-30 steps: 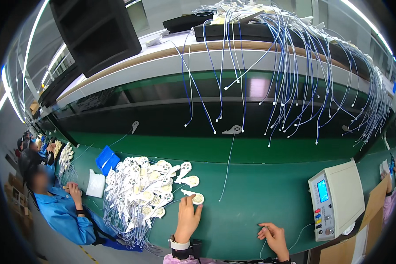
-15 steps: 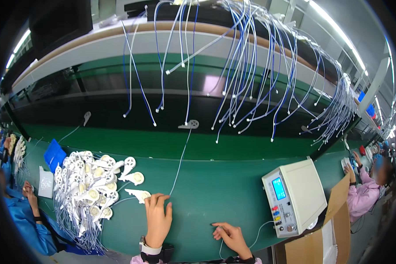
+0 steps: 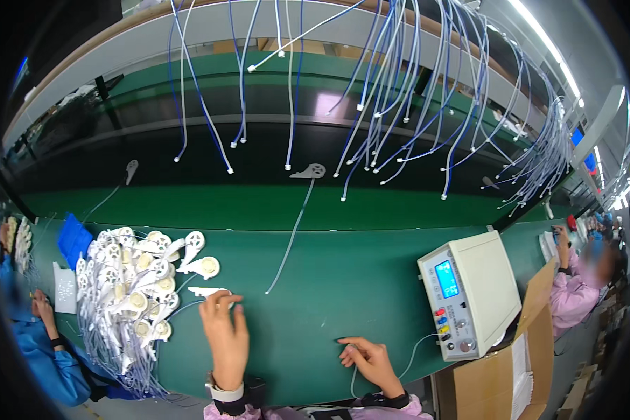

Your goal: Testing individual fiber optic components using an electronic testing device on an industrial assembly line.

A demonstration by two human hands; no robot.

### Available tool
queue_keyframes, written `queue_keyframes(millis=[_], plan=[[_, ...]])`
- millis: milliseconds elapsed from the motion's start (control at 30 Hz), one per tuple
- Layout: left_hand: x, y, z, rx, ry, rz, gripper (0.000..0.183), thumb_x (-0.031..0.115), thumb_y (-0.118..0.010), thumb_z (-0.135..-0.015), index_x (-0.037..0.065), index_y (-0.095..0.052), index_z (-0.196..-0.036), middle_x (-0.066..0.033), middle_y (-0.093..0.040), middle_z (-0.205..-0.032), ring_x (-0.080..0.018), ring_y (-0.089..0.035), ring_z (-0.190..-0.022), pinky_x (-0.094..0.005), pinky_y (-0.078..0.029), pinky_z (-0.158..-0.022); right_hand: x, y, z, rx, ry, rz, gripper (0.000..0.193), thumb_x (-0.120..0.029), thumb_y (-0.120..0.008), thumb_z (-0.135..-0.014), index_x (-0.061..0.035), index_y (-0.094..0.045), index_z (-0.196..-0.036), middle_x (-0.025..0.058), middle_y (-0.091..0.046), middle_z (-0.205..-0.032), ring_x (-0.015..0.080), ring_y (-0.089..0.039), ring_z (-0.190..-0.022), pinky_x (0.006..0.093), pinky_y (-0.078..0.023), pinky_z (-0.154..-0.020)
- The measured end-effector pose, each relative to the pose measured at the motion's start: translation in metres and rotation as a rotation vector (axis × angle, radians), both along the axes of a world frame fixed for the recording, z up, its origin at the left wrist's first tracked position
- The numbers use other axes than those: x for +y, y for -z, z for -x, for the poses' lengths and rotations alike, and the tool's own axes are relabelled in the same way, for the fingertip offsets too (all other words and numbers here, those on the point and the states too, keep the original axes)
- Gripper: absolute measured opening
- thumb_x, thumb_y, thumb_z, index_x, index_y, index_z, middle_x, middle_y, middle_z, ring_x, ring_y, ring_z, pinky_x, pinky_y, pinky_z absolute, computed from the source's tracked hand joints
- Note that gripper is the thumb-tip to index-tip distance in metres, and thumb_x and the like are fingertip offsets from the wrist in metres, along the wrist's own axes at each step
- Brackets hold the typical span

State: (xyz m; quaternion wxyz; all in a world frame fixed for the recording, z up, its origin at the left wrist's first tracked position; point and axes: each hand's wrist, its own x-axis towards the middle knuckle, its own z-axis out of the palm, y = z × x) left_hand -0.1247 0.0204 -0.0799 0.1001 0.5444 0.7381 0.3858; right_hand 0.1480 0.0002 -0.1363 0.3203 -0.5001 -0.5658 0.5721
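Note:
My left hand (image 3: 225,339) is beside a heap of white plastic parts with cables (image 3: 129,297). Its fingers are closed on the round end of one flat white plastic part (image 3: 206,291), which they partly cover. A pale cable runs from that part toward the heap. Near the front edge, my right hand (image 3: 369,362) pinches a thin lead (image 3: 354,383) with fingers curled; the lead's tip is hidden. Another stretch of pale lead (image 3: 414,350) reaches from beside this hand to a beige test instrument (image 3: 472,297) with a lit blue screen.
Many white and blue cables (image 3: 392,105) hang from the shelf above. A white part (image 3: 316,171) with a cable shows against the dark back panel. A blue tray (image 3: 73,240) and white box (image 3: 65,288) stand left; an open carton (image 3: 479,385) is right. Co-workers sit on both sides.
The view has tilted down and shifted slightly. My left hand has moved a little left over the white plastic part. My right hand stays almost in place with the lead.

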Motion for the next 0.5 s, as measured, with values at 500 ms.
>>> queue_keyframes(millis=[500], plan=[[-0.054,0.035,0.114,0.282,-0.306,0.127,0.021,-0.001,-0.066,-0.071,0.0,-0.053,-0.087,-0.0159,-0.05,-0.092,-0.0351,-0.045,-0.088,-0.0423,-0.038,-0.079,0.003,0.0,-0.001,-0.013,0.035,-0.028,0.019,-0.003,-0.052,-0.091,0.0024,-0.062,-0.106,0.01,-0.064,-0.071,0.0126,-0.063,-0.062,0.0251,-0.054,-0.057]])
